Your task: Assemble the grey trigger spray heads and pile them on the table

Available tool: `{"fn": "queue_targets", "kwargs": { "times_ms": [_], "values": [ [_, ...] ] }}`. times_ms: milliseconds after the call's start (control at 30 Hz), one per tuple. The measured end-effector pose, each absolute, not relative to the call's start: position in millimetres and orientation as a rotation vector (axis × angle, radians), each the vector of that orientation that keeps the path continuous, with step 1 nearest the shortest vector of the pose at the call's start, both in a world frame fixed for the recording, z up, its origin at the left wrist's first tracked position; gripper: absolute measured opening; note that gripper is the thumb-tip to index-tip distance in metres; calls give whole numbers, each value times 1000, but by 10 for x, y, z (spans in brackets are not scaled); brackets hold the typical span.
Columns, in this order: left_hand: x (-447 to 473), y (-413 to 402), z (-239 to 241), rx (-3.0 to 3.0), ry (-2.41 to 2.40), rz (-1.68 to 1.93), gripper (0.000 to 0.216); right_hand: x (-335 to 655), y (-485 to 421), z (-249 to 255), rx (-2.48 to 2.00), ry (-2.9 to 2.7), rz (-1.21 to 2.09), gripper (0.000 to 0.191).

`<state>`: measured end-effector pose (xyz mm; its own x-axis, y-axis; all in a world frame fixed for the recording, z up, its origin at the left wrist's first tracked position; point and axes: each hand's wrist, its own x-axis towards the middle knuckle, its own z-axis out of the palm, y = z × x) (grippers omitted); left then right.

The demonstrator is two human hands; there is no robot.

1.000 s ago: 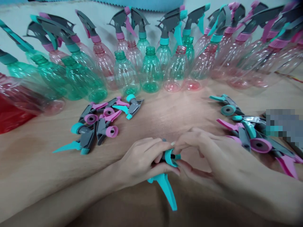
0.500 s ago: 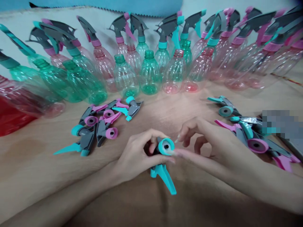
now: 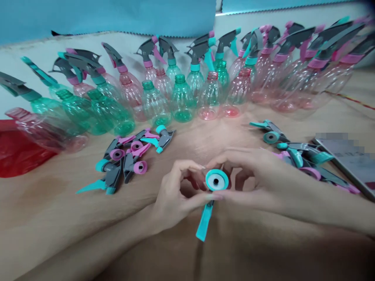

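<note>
Between my two hands is a trigger spray head (image 3: 217, 180) with a turquoise collar facing me, a white disc with a dark centre hole inside it. Its turquoise trigger (image 3: 204, 223) hangs down below. My left hand (image 3: 178, 195) grips it from the left, thumb and fingers curled. From the right, my right hand (image 3: 249, 175) pinches the collar with thumb and fingers. The grey body is mostly hidden behind the hands. To the left lies a pile of grey, pink and turquoise spray heads (image 3: 113, 173); another pile of spray heads (image 3: 295, 154) lies right.
Rows of clear pink and green spray bottles (image 3: 183, 99) stand along the back, some topped with spray heads, others uncapped. A red bag (image 3: 17, 156) lies far left. On the right, a flat grey object (image 3: 348, 160) rests beside the right pile.
My right hand has closed in on the spray head and now grips its collar. The spray head has turned, its collar facing me more squarely and its trigger swinging left.
</note>
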<state>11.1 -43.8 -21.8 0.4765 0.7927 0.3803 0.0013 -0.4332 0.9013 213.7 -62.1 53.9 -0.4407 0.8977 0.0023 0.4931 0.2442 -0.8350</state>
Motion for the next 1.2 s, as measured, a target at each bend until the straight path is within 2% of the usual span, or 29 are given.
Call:
{"fn": "queue_targets", "kwargs": {
  "times_ms": [167, 267, 400, 533, 700, 800, 967, 1100, 1200],
  "values": [
    [126, -445, -214, 1744, 699, 1000, 28, 2238, -588, 646, -1253, -2083, 982, 14],
    [159, -468, -208, 1728, 784, 1014, 18, 2176, -615, 509, -1241, -2209, 876, 21],
    [181, -458, -187, 1729, 866, 1095, 10, 2109, -612, 307, -1155, -2266, 613, 19],
    [164, -454, -171, 1816, 871, 1080, 11, 2123, -576, 262, -1107, -2257, 547, 17],
    [150, -504, -159, 1880, 827, 1119, 18, 2219, -533, 376, -1142, -2317, 677, 16],
    [157, -509, -162, 1779, 856, 1132, 21, 2347, -508, 461, -1249, -2425, 655, 25],
    [176, -477, -154, 1652, 920, 1103, 17, 2649, -451, 670, -1505, -2476, 280, 31],
    [179, -469, -139, 1640, 923, 1039, 17, 2982, -339, 869, -1898, -2460, -18, 58],
    [180, -463, -140, 1622, 950, 1014, 19, 3264, -203, 926, -2193, -2370, -41, 82]
  ]
}}
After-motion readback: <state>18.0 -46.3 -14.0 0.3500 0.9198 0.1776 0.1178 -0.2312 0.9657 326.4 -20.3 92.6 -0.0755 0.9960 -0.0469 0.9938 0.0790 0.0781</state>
